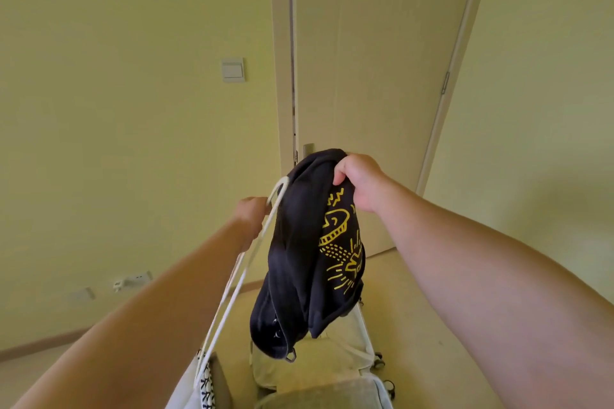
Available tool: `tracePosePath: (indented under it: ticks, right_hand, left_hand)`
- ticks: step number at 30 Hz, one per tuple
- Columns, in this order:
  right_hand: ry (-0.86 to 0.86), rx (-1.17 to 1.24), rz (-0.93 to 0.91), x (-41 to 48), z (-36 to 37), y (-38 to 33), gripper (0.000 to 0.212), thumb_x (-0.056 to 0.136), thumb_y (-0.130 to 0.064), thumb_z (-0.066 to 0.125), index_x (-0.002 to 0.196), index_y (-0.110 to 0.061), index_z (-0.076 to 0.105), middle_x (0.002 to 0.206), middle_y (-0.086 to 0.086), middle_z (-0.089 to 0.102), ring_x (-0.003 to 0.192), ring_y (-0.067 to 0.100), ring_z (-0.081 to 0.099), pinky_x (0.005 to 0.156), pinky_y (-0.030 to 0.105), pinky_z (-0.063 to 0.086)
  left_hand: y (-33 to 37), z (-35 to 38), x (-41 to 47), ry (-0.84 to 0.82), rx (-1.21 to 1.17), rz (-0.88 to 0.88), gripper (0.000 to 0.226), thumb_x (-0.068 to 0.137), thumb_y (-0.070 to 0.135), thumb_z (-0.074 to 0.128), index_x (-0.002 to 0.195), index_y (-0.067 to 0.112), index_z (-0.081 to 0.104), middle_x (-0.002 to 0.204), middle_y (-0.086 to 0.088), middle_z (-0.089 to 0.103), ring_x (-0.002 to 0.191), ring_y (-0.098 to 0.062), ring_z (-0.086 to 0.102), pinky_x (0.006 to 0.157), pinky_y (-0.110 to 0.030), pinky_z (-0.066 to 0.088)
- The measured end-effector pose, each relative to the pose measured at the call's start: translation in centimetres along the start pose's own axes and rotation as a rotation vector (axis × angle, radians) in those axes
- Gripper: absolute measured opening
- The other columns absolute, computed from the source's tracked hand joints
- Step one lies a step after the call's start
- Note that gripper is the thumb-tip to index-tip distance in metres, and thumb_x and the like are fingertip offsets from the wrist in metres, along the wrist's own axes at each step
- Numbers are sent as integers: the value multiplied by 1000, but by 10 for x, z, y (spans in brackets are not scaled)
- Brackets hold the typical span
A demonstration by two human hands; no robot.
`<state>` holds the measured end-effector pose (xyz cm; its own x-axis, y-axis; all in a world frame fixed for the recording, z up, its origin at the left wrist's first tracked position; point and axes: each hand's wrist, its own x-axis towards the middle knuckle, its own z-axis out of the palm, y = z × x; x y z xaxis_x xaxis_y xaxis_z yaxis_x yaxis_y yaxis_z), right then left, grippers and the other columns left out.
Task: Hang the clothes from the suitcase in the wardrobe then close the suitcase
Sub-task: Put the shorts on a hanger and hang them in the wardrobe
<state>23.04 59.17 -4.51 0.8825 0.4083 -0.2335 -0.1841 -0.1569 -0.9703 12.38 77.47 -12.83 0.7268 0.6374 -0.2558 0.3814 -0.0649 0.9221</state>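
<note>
My right hand (360,181) grips the top of a black garment (305,252) with a yellow line print and holds it up in the air. It hangs bunched and folded over the open suitcase (367,345) below. My left hand (251,219) holds a white hanger (232,289) just left of the garment, its hook end up by my fingers and its long arm running down toward me. Folded pale clothes (319,365) lie in the suitcase, and a black-and-white patterned item (207,385) shows at its left side. The wardrobe is out of view.
A closed pale door (375,60) with a handle (308,148) stands straight ahead. A light switch (233,70) is on the wall to its left, with wall sockets (133,280) low near the floor. Pale floor spreads around the suitcase.
</note>
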Motion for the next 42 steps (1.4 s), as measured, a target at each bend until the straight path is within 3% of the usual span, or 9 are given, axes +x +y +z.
tracePosePath:
  ticks: [6,10,12,15,19,23,30,37,42]
  right_hand:
    - [128,58,23,5,-22,1,29,63,6,55,89,-3,61,105,20,63,102,44,62,96,51,52]
    - [174,-422,79,7,-33,10,38,65,8,59,102,2,62,111,24,63,98,41,61,93,47,54]
    - [53,-732,91,1,-32,16,58,67,4,63,124,-4,57,123,18,59,107,39,58,92,44,53]
    - [-212,-573,37,-1,-24,20,91,65,1,61,147,-34,41,145,2,46,131,32,45,97,45,46]
    - [-362,-375,-4,8,-9,23,71,53,0,58,118,-27,69,118,3,65,115,27,56,94,42,52]
    - [-405,-456,15,7,-7,26,49,55,-5,67,103,-11,72,106,6,69,110,29,59,98,42,49]
    - [-397,-200,-5,2,13,19,41,43,-2,60,84,-7,65,90,10,60,89,32,55,75,32,49]
    - [-519,-302,83,-10,23,12,18,65,-34,65,65,-18,57,66,1,52,58,19,48,59,29,39]
    - [-443,-528,5,-2,17,18,60,82,-74,58,113,-25,70,118,3,59,112,24,54,104,43,40]
  left_hand:
    - [1,10,0,-241,-128,-112,9,94,12,60,89,4,61,70,-6,52,46,-14,26,47,-27,22]
    - [22,8,4,-229,-179,3,20,100,21,61,88,5,62,59,-4,41,42,-13,29,43,-26,24]
    - [41,7,3,-276,-149,89,24,99,23,63,85,4,57,58,-6,40,41,-15,31,41,-25,27]
    - [66,19,2,-332,60,170,26,96,26,69,84,6,59,60,-7,41,40,-16,32,38,-22,26]
    - [79,34,8,-334,212,195,10,85,29,79,84,20,74,76,-10,56,65,-22,53,57,-29,40]
    - [82,26,-3,-363,210,186,18,96,23,68,92,7,65,56,0,51,37,-9,42,38,-18,34]
    - [59,6,9,-358,-27,25,23,104,28,55,108,8,67,81,-5,61,37,-10,36,36,-18,30]
    - [40,-12,21,234,277,196,44,99,40,44,75,13,70,66,-1,67,57,-21,51,55,-28,39]
    - [33,-35,16,549,666,460,39,95,40,44,71,14,59,60,0,58,58,-27,54,51,-27,36]
